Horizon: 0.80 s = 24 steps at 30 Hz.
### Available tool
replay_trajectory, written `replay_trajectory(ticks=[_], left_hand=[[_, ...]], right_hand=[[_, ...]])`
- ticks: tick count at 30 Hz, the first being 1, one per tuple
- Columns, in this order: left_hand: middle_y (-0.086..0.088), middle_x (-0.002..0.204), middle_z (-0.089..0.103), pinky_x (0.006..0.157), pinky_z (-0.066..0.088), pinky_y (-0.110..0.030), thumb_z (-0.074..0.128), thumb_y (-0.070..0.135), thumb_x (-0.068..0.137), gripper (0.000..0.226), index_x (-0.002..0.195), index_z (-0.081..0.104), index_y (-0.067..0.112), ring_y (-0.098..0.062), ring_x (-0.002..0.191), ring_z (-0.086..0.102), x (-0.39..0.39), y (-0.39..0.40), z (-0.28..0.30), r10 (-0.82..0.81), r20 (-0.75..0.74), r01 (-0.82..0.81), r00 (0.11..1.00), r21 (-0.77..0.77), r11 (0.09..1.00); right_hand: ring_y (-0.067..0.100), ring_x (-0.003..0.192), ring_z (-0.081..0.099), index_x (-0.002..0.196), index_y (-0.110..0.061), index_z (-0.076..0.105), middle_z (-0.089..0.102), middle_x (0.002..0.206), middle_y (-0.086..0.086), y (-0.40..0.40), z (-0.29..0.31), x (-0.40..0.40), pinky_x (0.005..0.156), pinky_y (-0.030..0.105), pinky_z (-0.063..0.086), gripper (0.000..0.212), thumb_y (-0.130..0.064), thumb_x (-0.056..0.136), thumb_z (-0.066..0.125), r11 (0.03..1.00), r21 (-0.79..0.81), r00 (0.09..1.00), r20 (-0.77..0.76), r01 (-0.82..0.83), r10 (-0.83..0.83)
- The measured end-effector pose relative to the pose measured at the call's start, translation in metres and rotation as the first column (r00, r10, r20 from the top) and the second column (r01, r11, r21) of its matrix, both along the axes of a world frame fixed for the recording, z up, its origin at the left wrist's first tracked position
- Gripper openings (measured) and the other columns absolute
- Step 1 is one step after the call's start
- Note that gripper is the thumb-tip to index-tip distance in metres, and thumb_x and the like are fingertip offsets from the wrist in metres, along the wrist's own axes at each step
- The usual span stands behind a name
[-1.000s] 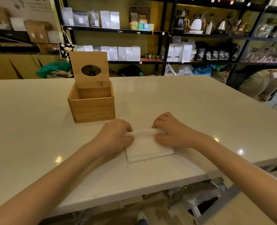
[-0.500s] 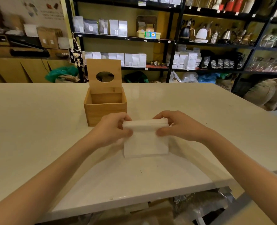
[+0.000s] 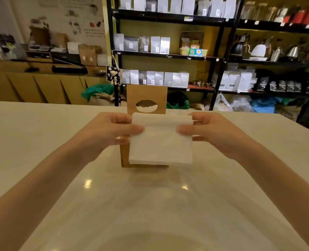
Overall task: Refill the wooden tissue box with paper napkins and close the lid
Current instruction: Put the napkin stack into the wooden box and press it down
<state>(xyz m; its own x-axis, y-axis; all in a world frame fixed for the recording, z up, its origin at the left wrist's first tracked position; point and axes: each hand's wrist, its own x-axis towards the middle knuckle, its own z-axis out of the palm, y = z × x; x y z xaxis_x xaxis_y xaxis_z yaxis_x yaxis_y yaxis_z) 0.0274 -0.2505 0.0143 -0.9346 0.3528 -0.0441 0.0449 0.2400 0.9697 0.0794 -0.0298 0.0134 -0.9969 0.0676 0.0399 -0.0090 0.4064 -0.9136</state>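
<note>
A white stack of paper napkins [image 3: 161, 142] hangs in the air, held at its two sides. My left hand [image 3: 110, 133] pinches its left edge and my right hand [image 3: 211, 131] pinches its right edge. Right behind the stack stands the wooden tissue box [image 3: 124, 156]; the napkins hide most of it, leaving only its left side and bottom edge in sight. Its lid [image 3: 146, 96] stands upright at the back, with an oval hole in it.
The box rests on a wide pale table [image 3: 41, 151] with glossy light spots. Beyond the far edge are black shelves [image 3: 168, 57] with bags, boxes and kettles, and a wooden counter [image 3: 32, 84] at the left.
Both hands lifted the napkin stack off the table and carried it up and forward, in front of the box. The view has shifted so the box now sits in the centre.
</note>
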Motion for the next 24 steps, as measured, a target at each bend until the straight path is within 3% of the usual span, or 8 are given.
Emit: replay_trajectory(ticks=[4, 7, 9, 13, 17, 21, 24], left_hand=[[-0.001, 0.086, 0.071, 0.079, 0.047, -0.027, 0.063, 0.028, 0.08, 0.015, 0.081, 0.071, 0.015, -0.014, 0.087, 0.064, -0.024, -0.001, 0.002, 0.089, -0.027, -0.091, 0.996, -0.055, 0.994], [0.012, 0.083, 0.061, 0.083, 0.039, -0.028, 0.067, 0.029, 0.078, 0.01, 0.069, 0.067, 0.024, -0.006, 0.083, 0.054, -0.046, 0.003, -0.004, 0.166, -0.076, -0.176, 0.983, -0.156, 0.972], [0.013, 0.096, 0.056, 0.087, 0.032, -0.03, 0.069, 0.029, 0.076, 0.008, 0.07, 0.068, 0.024, -0.008, 0.091, 0.047, -0.063, 0.004, -0.011, 0.184, -0.137, -0.214, 0.973, -0.255, 0.943], [0.007, 0.13, 0.051, 0.101, 0.031, -0.042, 0.072, 0.03, 0.073, 0.009, 0.07, 0.071, 0.022, -0.012, 0.12, 0.037, -0.088, 0.009, -0.021, 0.145, -0.223, -0.236, 0.964, -0.466, 0.853], [0.01, 0.141, 0.043, 0.11, 0.017, -0.048, 0.071, 0.038, 0.072, 0.014, 0.066, 0.064, 0.028, -0.014, 0.137, 0.019, -0.098, 0.017, -0.022, 0.055, -0.295, -0.241, 0.954, -0.646, 0.725], [0.011, 0.142, 0.041, 0.111, 0.012, -0.047, 0.07, 0.038, 0.074, 0.021, 0.057, 0.059, 0.033, -0.013, 0.139, 0.015, -0.103, 0.024, -0.017, -0.069, -0.325, -0.213, 0.943, -0.751, 0.625], [0.009, 0.142, 0.041, 0.111, 0.009, -0.045, 0.07, 0.034, 0.075, 0.013, 0.064, 0.069, 0.027, -0.012, 0.138, 0.013, -0.104, 0.028, -0.02, -0.095, -0.354, -0.233, 0.931, -0.773, 0.59]], right_hand=[[0.016, 0.095, 0.062, 0.099, -0.014, 0.065, 0.067, 0.095, 0.0, -0.008, -0.003, -0.033, 0.101, 0.04, 0.043, 0.023, -0.031, 0.084, 0.06, 1.0, 0.018, 0.999, 0.036, 0.02, -0.021], [0.005, 0.089, 0.055, 0.077, -0.023, 0.065, 0.061, 0.086, -0.012, -0.009, -0.01, -0.053, 0.093, 0.03, 0.039, 0.01, -0.03, 0.083, 0.062, 0.998, 0.048, 0.998, 0.03, 0.049, -0.05], [0.005, 0.09, 0.052, 0.078, -0.021, 0.067, 0.06, 0.094, -0.011, -0.008, -0.016, -0.064, 0.087, 0.028, 0.034, 0.01, -0.03, 0.081, 0.065, 0.992, 0.112, 0.998, 0.019, 0.062, -0.065], [0.014, 0.111, 0.049, 0.084, -0.017, 0.072, 0.056, 0.126, 0.001, -0.003, -0.024, -0.083, 0.091, 0.028, 0.029, 0.013, -0.028, 0.077, 0.071, 0.968, 0.244, 0.998, 0.021, 0.052, -0.059], [0.016, 0.125, 0.042, 0.083, -0.021, 0.073, 0.051, 0.136, -0.001, 0.001, -0.018, -0.094, 0.097, 0.033, 0.028, 0.013, -0.031, 0.075, 0.071, 0.937, 0.348, 0.998, 0.039, 0.038, -0.055], [0.017, 0.127, 0.035, 0.093, -0.023, 0.074, 0.055, 0.131, -0.003, -0.004, -0.014, -0.106, 0.104, 0.043, 0.031, 0.024, -0.04, 0.077, 0.067, 0.791, 0.611, 0.998, 0.035, 0.022, -0.055], [0.018, 0.117, 0.041, 0.086, -0.024, 0.075, 0.064, 0.107, -0.007, -0.013, -0.016, -0.111, 0.1, 0.044, 0.034, 0.018, -0.038, 0.078, 0.065, 0.732, 0.682, 0.996, 0.063, 0.005, -0.065]])
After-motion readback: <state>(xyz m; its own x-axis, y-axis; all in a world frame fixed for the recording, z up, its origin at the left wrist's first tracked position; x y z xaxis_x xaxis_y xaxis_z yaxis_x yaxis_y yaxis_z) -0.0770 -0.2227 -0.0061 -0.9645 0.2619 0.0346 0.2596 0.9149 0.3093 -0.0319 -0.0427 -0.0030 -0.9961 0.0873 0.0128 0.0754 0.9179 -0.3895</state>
